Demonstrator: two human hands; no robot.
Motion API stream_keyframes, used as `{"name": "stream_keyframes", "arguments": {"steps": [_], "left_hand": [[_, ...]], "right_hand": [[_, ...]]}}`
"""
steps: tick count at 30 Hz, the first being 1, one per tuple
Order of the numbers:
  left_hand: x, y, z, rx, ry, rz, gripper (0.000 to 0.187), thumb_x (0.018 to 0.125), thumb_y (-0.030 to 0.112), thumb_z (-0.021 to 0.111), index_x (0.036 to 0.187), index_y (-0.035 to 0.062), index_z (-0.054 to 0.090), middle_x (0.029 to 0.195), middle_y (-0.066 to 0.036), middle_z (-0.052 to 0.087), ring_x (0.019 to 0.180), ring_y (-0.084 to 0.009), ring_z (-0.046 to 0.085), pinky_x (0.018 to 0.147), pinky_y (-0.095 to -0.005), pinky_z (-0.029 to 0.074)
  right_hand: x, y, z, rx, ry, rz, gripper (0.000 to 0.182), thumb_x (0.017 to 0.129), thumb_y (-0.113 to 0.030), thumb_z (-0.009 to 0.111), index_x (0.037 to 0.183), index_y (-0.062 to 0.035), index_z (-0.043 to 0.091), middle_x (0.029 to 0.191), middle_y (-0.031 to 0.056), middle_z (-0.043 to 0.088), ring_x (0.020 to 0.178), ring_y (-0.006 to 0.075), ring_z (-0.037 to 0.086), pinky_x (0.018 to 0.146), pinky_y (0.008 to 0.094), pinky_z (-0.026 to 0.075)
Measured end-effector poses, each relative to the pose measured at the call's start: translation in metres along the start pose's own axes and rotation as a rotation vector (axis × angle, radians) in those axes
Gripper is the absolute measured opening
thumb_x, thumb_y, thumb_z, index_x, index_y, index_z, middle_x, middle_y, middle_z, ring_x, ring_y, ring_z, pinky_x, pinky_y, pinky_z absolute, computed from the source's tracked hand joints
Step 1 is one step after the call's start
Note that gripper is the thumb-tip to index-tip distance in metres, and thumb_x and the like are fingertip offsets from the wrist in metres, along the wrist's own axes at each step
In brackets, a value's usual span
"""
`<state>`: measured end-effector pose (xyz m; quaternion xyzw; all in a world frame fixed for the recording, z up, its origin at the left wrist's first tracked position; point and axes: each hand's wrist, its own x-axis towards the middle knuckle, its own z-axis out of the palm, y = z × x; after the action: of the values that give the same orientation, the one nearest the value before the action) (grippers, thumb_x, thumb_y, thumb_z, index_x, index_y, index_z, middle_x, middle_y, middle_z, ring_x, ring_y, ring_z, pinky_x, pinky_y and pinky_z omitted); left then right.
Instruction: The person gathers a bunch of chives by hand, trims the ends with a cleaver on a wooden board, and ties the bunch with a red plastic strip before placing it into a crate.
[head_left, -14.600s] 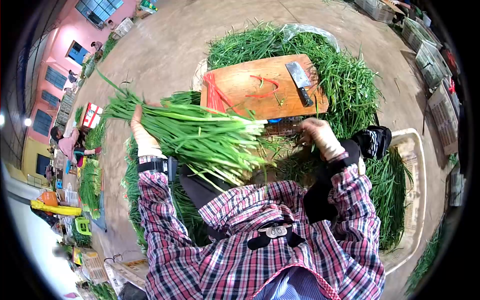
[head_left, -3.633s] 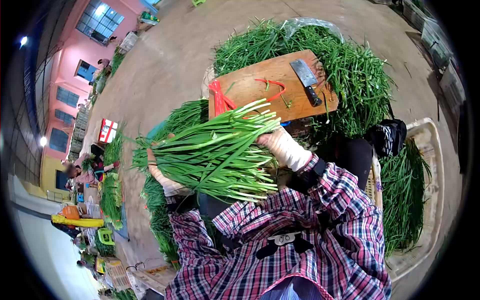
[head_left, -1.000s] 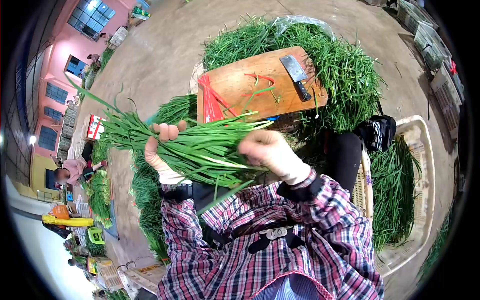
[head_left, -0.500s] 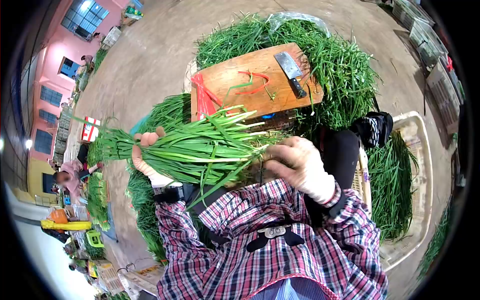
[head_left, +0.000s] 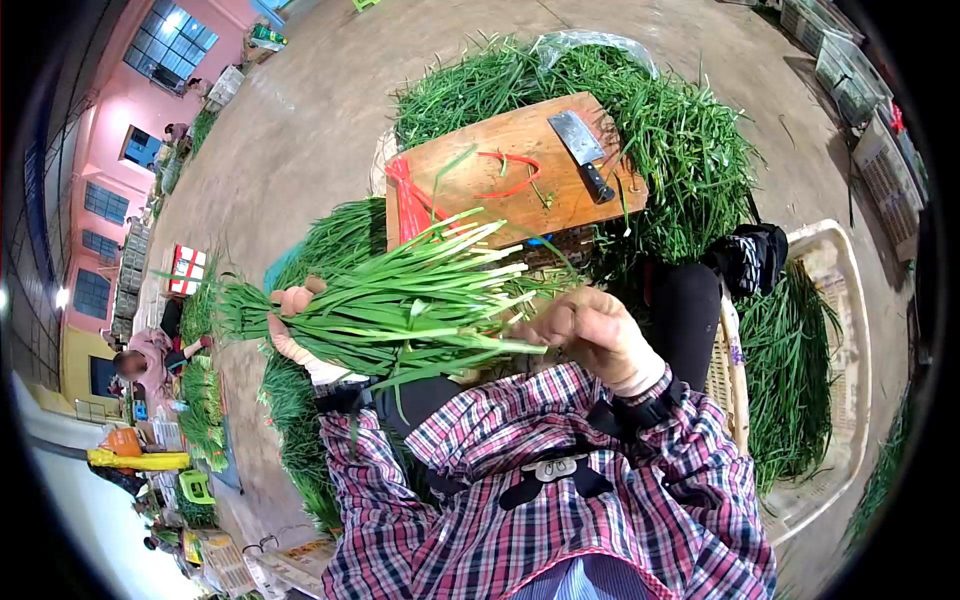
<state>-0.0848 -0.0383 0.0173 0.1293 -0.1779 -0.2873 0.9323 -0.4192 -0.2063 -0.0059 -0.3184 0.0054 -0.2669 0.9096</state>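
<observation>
A bunch of garlic chives (head_left: 400, 305) lies across my lap, its pale stem ends fanned out to the right. My left hand (head_left: 290, 318) is wrapped round the leafy left end of the bunch. Close to the stem ends is my right hand (head_left: 590, 330), its fingers curled together; what they pinch, if anything, I cannot make out. Beyond the bunch stands a wooden board (head_left: 480, 130) bearing a cleaver (head_left: 580, 145) with a black handle, a bundle of red ties (head_left: 413, 205) and a loose red strip (head_left: 515, 178).
Heaped chives (head_left: 690, 150) surround the board's far and right sides, with a clear plastic sheet (head_left: 595, 45) on top. On the right, a pale plastic crate (head_left: 855, 350) holds more chives. Another person (head_left: 150, 365) sits at the left near stacked greens. Crates (head_left: 885, 165) line the right edge.
My right hand has shifted slightly down, its fingers curled more. A green blade on the board has moved. The bunch's stems are spread wider, and the left hand keeps its hold.
</observation>
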Motion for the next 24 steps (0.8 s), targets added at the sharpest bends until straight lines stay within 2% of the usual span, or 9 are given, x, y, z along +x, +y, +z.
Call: {"name": "stream_keyframes", "arguments": {"steps": [5,7,8,9,11,14,19,21,24], "left_hand": [[-0.005,0.013,-0.016,0.022,-0.024,-0.035,0.026,0.092,0.033,0.06,0.109,0.0157,0.067,0.091,0.002,0.065,0.111,-0.029,0.057,0.103,-0.0527,0.04],[0.001,0.026,-0.029,-0.038,-0.037,-0.061,0.028,0.092,0.035,0.06,0.11,0.016,0.067,0.094,0.001,0.066,0.113,-0.0294,0.057,0.103,-0.0534,0.04],[0.008,0.035,-0.046,0.034,-0.077,-0.036,0.03,0.091,0.037,0.061,0.111,0.0165,0.067,0.098,0.0,0.068,0.113,-0.0302,0.058,0.103,-0.0539,0.041],[0.005,0.036,-0.041,0.019,-0.035,-0.02,0.028,0.091,0.035,0.061,0.111,0.0159,0.065,0.092,0.002,0.061,0.106,-0.0234,0.055,0.105,-0.0475,0.039],[-0.003,0.023,-0.012,-0.016,0.042,0.0,0.024,0.091,0.03,0.061,0.109,0.0145,0.061,0.08,0.007,0.049,0.093,-0.0099,0.049,0.11,-0.0347,0.034],[-0.009,0.022,-0.008,0.048,0.067,0.015,0.025,0.092,0.037,0.06,0.106,0.0161,0.063,0.086,0.005,0.06,0.106,-0.0191,0.054,0.102,-0.0466,0.042],[-0.013,0.004,0.015,0.28,0.127,0.135,0.023,0.094,0.037,0.054,0.097,0.0149,0.06,0.079,0.006,0.056,0.096,-0.0175,0.055,0.102,-0.0427,0.042],[-0.003,0.021,-0.01,0.161,-0.047,0.055,0.021,0.093,0.034,0.056,0.102,0.0152,0.059,0.075,0.006,0.047,0.083,-0.0123,0.049,0.107,-0.0363,0.036],[0.008,0.04,-0.04,0.042,-0.115,0.025,0.035,0.092,0.042,0.057,0.118,0.0188,0.06,0.103,-0.009,0.06,0.101,-0.0257,0.058,0.096,-0.0505,0.045]], "right_hand": [[-0.026,-0.027,-0.022,-0.205,-0.02,0.042,0.034,0.086,-0.034,0.071,0.084,-0.0009,0.066,0.083,0.0086,0.066,0.086,0.024,0.063,0.089,0.0418,0.048],[-0.043,-0.046,-0.031,-0.594,0.16,0.321,0.03,0.085,-0.03,0.073,0.088,-0.0008,0.068,0.08,0.0034,0.066,0.081,0.0222,0.064,0.077,0.039,0.051],[-0.04,-0.043,-0.043,-0.933,0.047,0.343,0.026,0.083,-0.028,0.075,0.092,-0.004,0.07,0.078,0.0025,0.068,0.074,0.0166,0.064,0.068,0.0347,0.051],[-0.037,-0.047,-0.029,-1.559,-0.015,0.163,0.024,0.084,-0.026,0.073,0.1,-0.008,0.07,0.078,0.007,0.068,0.072,0.0125,0.062,0.068,0.0311,0.05],[-0.034,-0.032,-0.028,-1.825,0.009,0.041,0.028,0.085,-0.023,0.071,0.112,-0.0143,0.069,0.082,0.0108,0.068,0.074,0.0088,0.062,0.071,0.0273,0.05],[-0.023,-0.006,-0.005,-0.718,0.138,0.38,0.039,0.09,-0.021,0.067,0.126,-0.0066,0.062,0.097,0.0065,0.071,0.079,0.0099,0.063,0.076,0.0256,0.051],[0.017,0.037,0.037,-0.307,0.026,0.417,0.038,0.095,-0.03,0.06,0.111,0.0035,0.063,0.08,0.0069,0.067,0.064,0.0103,0.058,0.058,0.0244,0.045],[0.03,0.047,0.045,-0.277,0.066,0.511,0.037,0.097,-0.034,0.055,0.1,0.0007,0.065,0.07,0.0064,0.063,0.07,0.0142,0.06,0.071,0.0285,0.047],[0.022,0.056,0.033,-0.154,-0.062,0.402,0.034,0.096,-0.03,0.056,0.082,0.0,0.066,0.063,0.0061,0.061,0.065,0.0156,0.058,0.067,0.027,0.045]]}}
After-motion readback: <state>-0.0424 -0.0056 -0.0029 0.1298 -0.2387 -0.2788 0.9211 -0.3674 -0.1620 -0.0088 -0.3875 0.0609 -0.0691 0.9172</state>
